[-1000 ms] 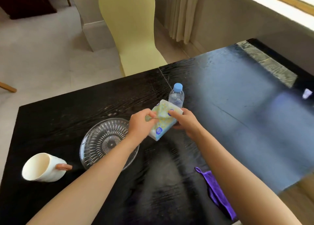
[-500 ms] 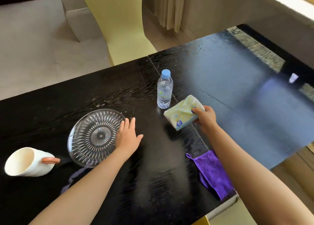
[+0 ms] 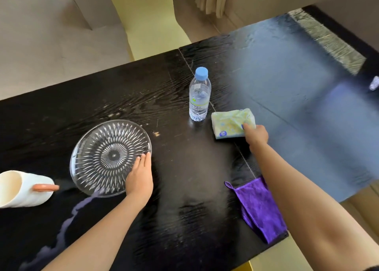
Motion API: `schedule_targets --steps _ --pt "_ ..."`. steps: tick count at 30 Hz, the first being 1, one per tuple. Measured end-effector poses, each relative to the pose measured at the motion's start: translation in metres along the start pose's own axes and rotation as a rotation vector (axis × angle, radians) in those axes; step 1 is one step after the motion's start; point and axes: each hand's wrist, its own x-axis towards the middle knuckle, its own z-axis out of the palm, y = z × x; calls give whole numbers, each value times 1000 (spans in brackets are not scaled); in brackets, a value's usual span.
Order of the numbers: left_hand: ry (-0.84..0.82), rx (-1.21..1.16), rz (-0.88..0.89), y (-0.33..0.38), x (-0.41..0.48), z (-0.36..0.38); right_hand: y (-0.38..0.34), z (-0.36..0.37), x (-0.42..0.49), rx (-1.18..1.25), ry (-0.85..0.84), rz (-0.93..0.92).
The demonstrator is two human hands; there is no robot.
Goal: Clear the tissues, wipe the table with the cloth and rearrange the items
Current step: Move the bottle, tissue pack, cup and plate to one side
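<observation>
Table (image 3: 184,168): dark wood, bearing all items.
Plate (image 3: 106,156): glass, left of centre; left hand (image 3: 140,176) lay flat on its near-right rim, fingers straight.
Cloth (image 3: 258,207): purple, at the near edge under the right forearm, so nearer that arm.
Tissue pack (image 3: 231,123): just right of the bottle (image 3: 199,98), long axis left-right; right hand (image 3: 256,135) pinched its right end.

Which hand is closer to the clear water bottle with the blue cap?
Right. The right hand grips the yellow-green tissue pack just right of the clear blue-capped water bottle; the left hand touches the rim of the ribbed glass plate, farther off to the left.
</observation>
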Motion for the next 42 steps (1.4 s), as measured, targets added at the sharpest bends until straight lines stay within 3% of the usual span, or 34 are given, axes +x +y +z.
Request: schedule_targets --steps 4,13,15,17,21,24,31,36,38,42 --pt "14 -16 3 -2 -1 3 5 2 -1 -117 21 -34" --pt "19 -103 3 -3 -7 -12 14 12 -75 110 253 -64" --pt "34 -141 1 -3 -10 -17 22 34 -105 27 115 -199" --pt "63 -188 -9 -4 -13 -23 24 65 -132 -78 -199 -297" --pt "154 -298 -20 -7 -22 -36 -7 118 -179 -179 -879 -140" --pt "208 -366 4 -11 -27 -47 -35 142 -204 -111 -1023 -42" --pt "368 -506 46 -44 -41 -70 -71 173 -229 -116 -816 -142" --pt "516 -392 26 -114 -60 -95 -84 176 -239 -108 -748 -179" --pt "467 -312 -59 -148 -63 -107 -89 178 -244 -145 -721 -209" --pt "202 -74 -199 -215 -61 -126 -102 175 -263 -196 -666 -276"
